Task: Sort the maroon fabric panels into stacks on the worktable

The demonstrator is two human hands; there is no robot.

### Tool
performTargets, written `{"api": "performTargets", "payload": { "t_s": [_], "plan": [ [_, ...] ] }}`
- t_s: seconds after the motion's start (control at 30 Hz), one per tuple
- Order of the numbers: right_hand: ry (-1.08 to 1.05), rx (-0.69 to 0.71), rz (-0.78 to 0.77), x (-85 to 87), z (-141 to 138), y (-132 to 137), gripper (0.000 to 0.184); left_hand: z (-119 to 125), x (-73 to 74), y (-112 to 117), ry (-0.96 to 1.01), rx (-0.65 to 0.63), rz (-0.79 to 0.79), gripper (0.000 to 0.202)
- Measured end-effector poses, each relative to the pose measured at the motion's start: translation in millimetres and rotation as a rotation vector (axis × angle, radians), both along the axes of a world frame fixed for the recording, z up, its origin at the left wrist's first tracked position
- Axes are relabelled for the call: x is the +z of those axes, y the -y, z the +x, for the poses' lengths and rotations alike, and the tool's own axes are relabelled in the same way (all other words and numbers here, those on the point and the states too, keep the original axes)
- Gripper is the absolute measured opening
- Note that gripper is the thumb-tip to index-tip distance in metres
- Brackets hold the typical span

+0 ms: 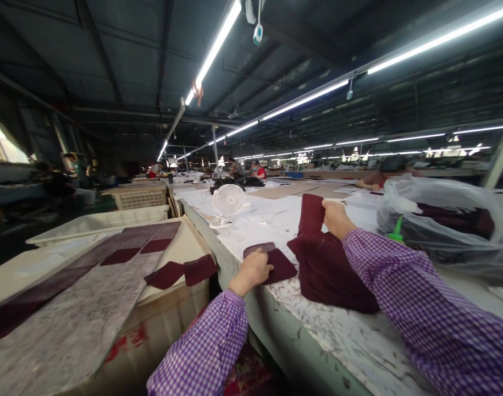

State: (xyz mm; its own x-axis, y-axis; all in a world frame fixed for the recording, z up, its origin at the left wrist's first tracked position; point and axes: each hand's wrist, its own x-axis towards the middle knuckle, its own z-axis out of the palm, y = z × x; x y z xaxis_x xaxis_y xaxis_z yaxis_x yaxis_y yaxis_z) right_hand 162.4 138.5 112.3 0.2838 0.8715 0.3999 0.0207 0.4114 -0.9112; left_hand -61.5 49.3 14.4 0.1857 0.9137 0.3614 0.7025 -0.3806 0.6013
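Observation:
My left hand (254, 268) is closed on a small maroon fabric piece (278, 263) lying near the edge of the long white worktable (342, 335). My right hand (336, 218) grips the top of another maroon fabric piece (311, 213) and lifts it upright off a dark maroon stack of cut pieces (329, 272) just to its right. Both arms wear purple checked sleeves.
A small white fan (227, 202) stands further along the table. A clear plastic bag (445, 220) with dark fabric and a green bottle tip (396, 231) sits at right. Left of the table, crates hold a board (90, 297) with maroon and grey pieces. Other people work far off.

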Motion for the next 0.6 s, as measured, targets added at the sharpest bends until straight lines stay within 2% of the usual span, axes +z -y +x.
{"api": "performTargets", "payload": {
  "t_s": [0.07,0.13,0.17,0.23,0.3,0.37,0.43,0.5,0.57,0.6],
  "plan": [
    [0.128,0.023,0.071,6.1,-3,16,0.019,3,5.8,9,0.067,0.003,0.013,0.019],
    [0.246,0.068,0.137,3.5,-13,40,0.020,7,12.7,23,0.260,-0.031,-0.004,0.037],
    [0.321,0.112,0.169,-0.8,-20,54,0.019,9,16.1,31,0.440,-0.095,-0.052,0.045],
    [0.505,0.258,0.215,-13.1,-36,84,0.016,14,21.4,48,0.902,-0.309,-0.237,0.054],
    [0.991,0.471,0.337,-25.7,-49,111,0.017,19,22.1,61,1.221,-0.442,-0.422,0.052],
    [1.281,0.634,0.425,-33.1,-54,132,0.024,23,16.8,70,1.296,-0.378,-0.509,0.041],
    [1.299,0.633,0.465,-33.0,-49,146,0.025,25,7.3,76,1.323,-0.251,-0.521,0.034],
    [1.178,0.482,0.469,-28.1,-36,152,0.021,26,-2.3,82,1.359,-0.202,-0.518,0.033],
    [1.092,0.386,0.386,-23.8,-19,155,0.037,27,-8.9,91,1.408,-0.195,-0.526,0.034],
    [1.081,0.408,0.284,-23.3,-11,155,0.050,29,-10.8,97,1.430,-0.195,-0.537,0.035]
  ]
}}
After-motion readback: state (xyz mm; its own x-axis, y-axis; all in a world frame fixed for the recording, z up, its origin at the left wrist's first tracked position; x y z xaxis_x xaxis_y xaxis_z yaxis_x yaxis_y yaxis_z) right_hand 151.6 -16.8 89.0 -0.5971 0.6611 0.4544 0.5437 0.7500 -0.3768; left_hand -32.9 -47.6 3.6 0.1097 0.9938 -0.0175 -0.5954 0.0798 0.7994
